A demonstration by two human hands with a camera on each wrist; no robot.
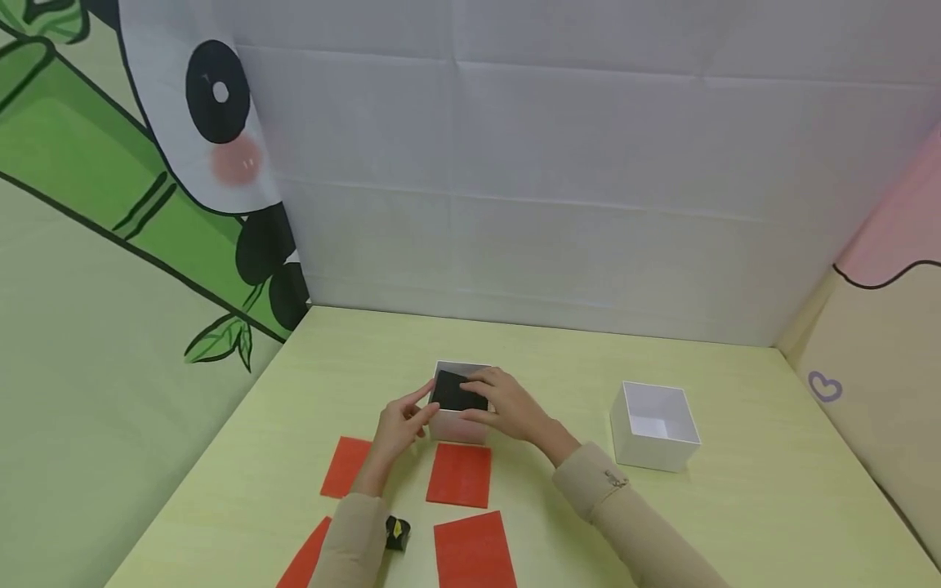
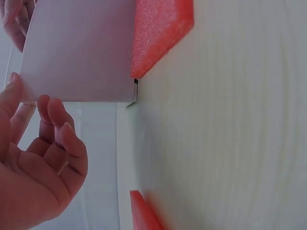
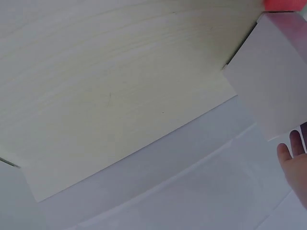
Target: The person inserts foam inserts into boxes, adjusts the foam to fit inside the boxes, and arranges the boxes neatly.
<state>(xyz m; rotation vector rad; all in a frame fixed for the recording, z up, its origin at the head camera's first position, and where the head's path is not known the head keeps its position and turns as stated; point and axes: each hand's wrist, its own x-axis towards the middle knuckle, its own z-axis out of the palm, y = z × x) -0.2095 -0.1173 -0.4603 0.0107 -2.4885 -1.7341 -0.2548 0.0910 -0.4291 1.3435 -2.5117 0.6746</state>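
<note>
In the head view a white box (image 1: 457,427) stands between the two hands, with a flat black square (image 1: 452,392) lying at a slant in its opening. My left hand (image 1: 397,429) holds the box's left front corner, thumb at the front rim and index finger along the side; the left wrist view shows its other fingers curled beside the wall. From the right, my right hand (image 1: 510,404) reaches over the box and grips the black square near its right edge, its thumb by the front rim. The hand hides part of that square.
Red sheets lie in front of the box, one (image 1: 459,475) close to it, another (image 1: 476,551) nearer. A further red sheet (image 1: 344,467) is left of the left wrist. A small black item with a yellow mark (image 1: 398,532) lies beside the left sleeve. Rightward stands a second white box (image 1: 654,425), open-topped.
</note>
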